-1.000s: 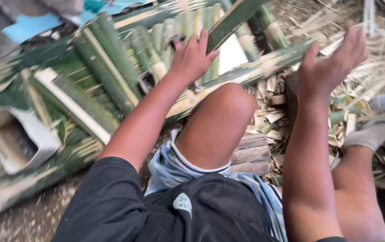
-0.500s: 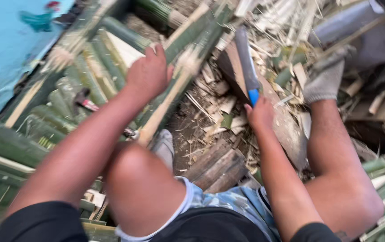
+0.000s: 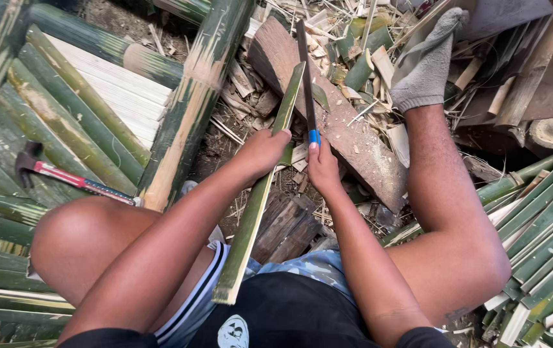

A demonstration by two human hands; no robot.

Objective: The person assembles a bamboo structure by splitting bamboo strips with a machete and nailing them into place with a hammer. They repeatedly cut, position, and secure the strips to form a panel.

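Head view shows a long green bamboo strip (image 3: 258,193) running from the person's lap up toward 12 o'clock, its far end lying on a brown wooden block (image 3: 347,129). The left hand (image 3: 265,149) is closed around the strip's middle, probably to keep it steady. The right hand (image 3: 321,166) grips the blue handle of a long knife (image 3: 305,77), whose blade lies along the strip's upper edge, as for splitting. At 9 o'clock a hammer (image 3: 64,175) rests on split bamboo pieces (image 3: 64,122). The ground (image 3: 238,138) is earth covered with chips; more bamboo slats (image 3: 541,219) lie at 3 o'clock.
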